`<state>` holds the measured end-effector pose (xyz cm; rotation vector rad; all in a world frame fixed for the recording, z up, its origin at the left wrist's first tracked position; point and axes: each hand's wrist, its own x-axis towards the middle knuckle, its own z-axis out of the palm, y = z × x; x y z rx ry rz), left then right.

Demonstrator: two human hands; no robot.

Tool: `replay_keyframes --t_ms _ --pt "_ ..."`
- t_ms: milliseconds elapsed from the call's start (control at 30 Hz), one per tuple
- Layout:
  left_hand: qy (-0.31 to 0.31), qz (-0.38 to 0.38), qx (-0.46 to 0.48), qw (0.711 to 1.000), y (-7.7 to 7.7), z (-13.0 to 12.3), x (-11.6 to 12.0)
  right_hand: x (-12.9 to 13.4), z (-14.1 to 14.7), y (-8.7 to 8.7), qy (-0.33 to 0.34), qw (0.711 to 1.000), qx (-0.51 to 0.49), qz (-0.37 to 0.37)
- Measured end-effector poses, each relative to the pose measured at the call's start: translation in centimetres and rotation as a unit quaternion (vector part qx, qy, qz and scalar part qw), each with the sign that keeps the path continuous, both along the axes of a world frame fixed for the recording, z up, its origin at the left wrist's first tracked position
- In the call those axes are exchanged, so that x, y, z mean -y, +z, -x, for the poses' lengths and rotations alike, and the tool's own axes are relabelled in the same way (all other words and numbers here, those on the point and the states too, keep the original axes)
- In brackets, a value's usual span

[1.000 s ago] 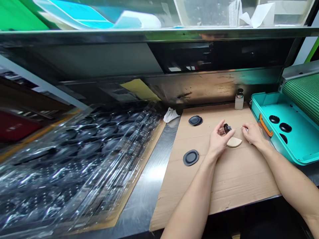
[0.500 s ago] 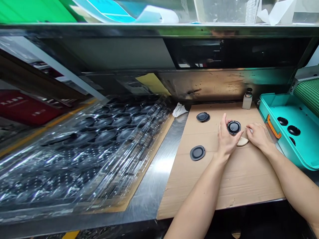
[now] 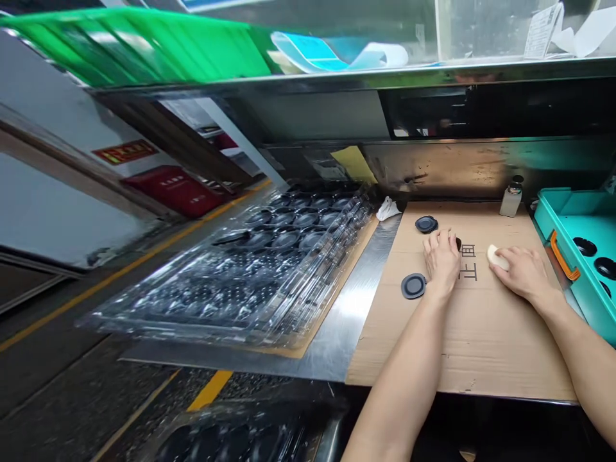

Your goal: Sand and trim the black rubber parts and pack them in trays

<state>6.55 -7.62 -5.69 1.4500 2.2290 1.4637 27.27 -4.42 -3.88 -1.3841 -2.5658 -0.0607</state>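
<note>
My left hand (image 3: 441, 260) is palm down on the cardboard sheet (image 3: 491, 340), fingers curled over a black round part (image 3: 459, 244). Only a dark edge of it shows beside the fingertips; the rest is hidden. In my right hand (image 3: 524, 273) is a cream-coloured pad (image 3: 495, 256), pinched by thumb and fingers just above or on the cardboard. Printed characters lie between the hands. Close to my left hand are a flat black disc (image 3: 414, 286) with a raised ring and, farther back, black discs (image 3: 426, 224) that overlap.
Clear plastic trays (image 3: 269, 276) with black round parts fill the left side. A teal box (image 3: 597, 308) with an orange latch and several black parts stands right. A small bottle (image 3: 511, 196) and crumpled white cloth (image 3: 387, 208) are at the back, below a metal shelf (image 3: 337, 80).
My left hand has turned from holding the black part face up to palm down over it. The cream pad, earlier lying on the cardboard, is now in my right hand. The view has swung left.
</note>
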Motion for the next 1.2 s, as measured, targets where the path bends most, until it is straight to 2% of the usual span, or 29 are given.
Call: replay_keyframes --t_ms 100,200,300,467,567,667,733,767,833,933,1000,1067,1200 --pt "0.008 0.047 -0.080 0.996 -0.3 0.3 -0.1 -1.3 -0.9 -0.6 -0.084 0.996 -0.007 -0.016" --pt "0.015 0.104 -0.090 0.990 -0.7 0.6 -0.3 -2.1 -1.3 -1.0 -0.093 0.996 -0.011 -0.012" --pt "-0.007 0.148 -0.106 0.983 -0.6 0.3 0.0 -2.0 -1.1 -1.3 -0.093 0.996 -0.011 -0.008" --pt "-0.078 0.194 -0.154 0.966 0.5 -1.8 1.4 -1.8 -0.7 -1.6 -0.099 0.995 -0.030 -0.017" --pt "-0.119 0.208 -0.152 0.959 1.2 -3.3 2.2 -2.0 -0.9 -1.9 -0.094 0.994 -0.037 -0.029" --pt "-0.219 0.174 -0.118 0.953 1.7 -3.3 3.7 -2.3 -1.1 -2.1 -0.092 0.994 -0.039 -0.034" --pt "-0.296 0.122 -0.096 0.943 2.1 -1.9 5.9 -2.3 -1.1 -2.2 -0.096 0.994 -0.043 -0.031" --pt "-0.315 0.096 -0.087 0.940 2.2 -0.7 7.2 -2.3 -1.0 -2.2 -0.096 0.994 -0.045 -0.027" --pt "-0.302 0.068 -0.076 0.948 2.2 2.2 10.1 -2.1 -0.8 -2.3 -0.096 0.994 -0.049 -0.021" --pt "-0.245 0.082 -0.056 0.964 1.9 7.1 12.9 -2.0 -0.6 -2.5 -0.091 0.994 -0.054 -0.025" --pt "-0.243 0.100 -0.043 0.964 1.5 9.4 13.3 -2.0 -0.6 -2.6 -0.094 0.993 -0.057 -0.029" --pt "-0.264 0.114 -0.039 0.957 1.0 10.3 12.8 -2.0 -0.6 -2.6 -0.100 0.993 -0.060 -0.025" --pt "-0.287 0.132 -0.083 0.945 0.4 9.3 11.0 -1.9 -0.7 -2.4 -0.100 0.993 -0.059 -0.009"
